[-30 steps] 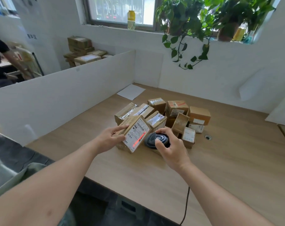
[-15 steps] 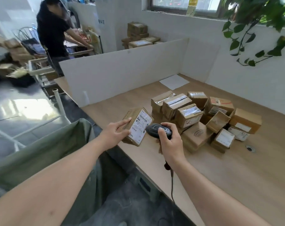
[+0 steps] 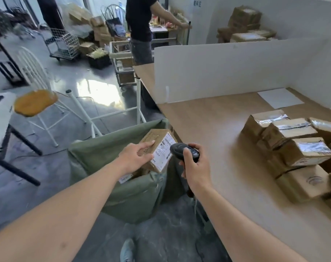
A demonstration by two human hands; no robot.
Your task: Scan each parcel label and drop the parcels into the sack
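The left hand (image 3: 137,157) grips one parcel (image 3: 157,148) over the open green sack (image 3: 123,191); the right hand (image 3: 194,167) clutches the scanner (image 3: 184,151). At least one parcel lies inside already, but a pile of parcels (image 3: 293,152) waits on the worktop (image 3: 217,133).

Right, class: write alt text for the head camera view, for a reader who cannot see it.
A person's left hand holds a labelled cardboard parcel over an open green sack, while the right hand grips a black scanner beside its label. More parcels are piled on the wooden table to the right.
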